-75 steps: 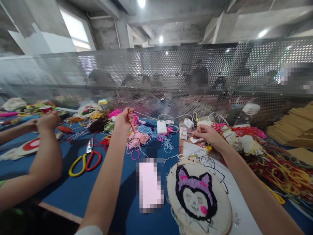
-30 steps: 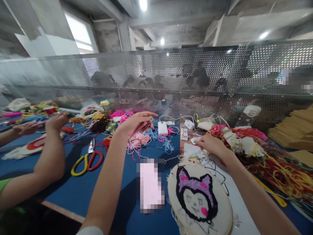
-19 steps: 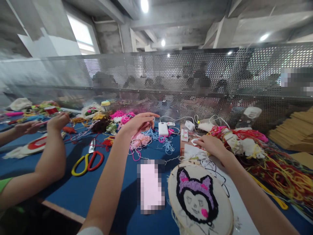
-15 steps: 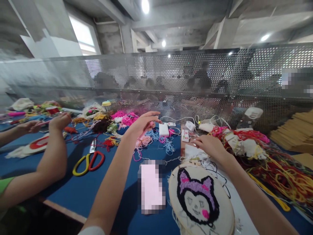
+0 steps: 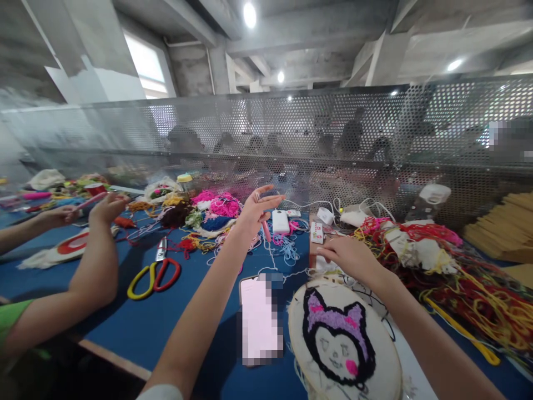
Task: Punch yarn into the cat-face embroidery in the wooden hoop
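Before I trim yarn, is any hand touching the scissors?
No, the scissors lie on the blue table, apart from every visible hand.

Worktop (image 5: 104, 322): blue. Scissors (image 5: 155, 275): one yellow handle loop, one red. Hooped fabric (image 5: 310, 372): cream, bearing a black-outlined figure (image 5: 339, 333) with purple fill, pink patches, one pink cheek. Power bank (image 5: 280, 221): white. Perforated screen (image 5: 258, 119): grey, dotted with holes.

The single head view looks forward and down from the wearer's head, close over the blue table (image 5: 104, 325), facing the perforated screen (image 5: 258, 125), beyond which depth is probably unreliable to judge.
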{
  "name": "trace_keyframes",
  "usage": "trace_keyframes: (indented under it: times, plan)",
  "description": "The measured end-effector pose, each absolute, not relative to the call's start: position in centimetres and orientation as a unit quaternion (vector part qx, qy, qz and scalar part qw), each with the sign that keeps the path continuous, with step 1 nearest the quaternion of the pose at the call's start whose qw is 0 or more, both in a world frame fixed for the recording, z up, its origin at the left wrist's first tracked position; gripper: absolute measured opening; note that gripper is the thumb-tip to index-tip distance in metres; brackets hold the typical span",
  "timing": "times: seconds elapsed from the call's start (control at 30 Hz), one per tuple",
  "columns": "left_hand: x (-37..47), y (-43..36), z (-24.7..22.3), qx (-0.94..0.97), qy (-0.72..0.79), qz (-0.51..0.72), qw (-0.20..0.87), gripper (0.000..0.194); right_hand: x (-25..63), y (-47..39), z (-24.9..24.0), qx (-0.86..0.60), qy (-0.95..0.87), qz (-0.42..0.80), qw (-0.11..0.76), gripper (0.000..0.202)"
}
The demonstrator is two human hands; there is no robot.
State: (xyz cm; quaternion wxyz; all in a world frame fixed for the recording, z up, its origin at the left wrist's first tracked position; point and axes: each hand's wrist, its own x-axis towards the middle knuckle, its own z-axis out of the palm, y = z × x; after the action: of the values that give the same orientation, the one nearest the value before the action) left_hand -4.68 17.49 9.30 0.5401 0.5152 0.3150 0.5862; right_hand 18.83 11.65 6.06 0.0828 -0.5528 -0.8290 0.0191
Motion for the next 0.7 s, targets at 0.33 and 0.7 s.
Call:
trace_keyframes:
  times: [0.33, 0.7]
  plan:
    - [-4.5, 16.6, 9.9, 0.537, 0.289, 0.604, 0.513, 0.051, 18.9, 11.8, 5.6, -0.528, -0.845, 0.021, 0.081, 0.039]
    - [-3.8, 15.2, 11.0, 0.535, 0.272, 0.659, 0.453, 0.047, 18.3, 12.0, 5.2, -0.524, -0.850, -0.010, 0.060, 0.044]
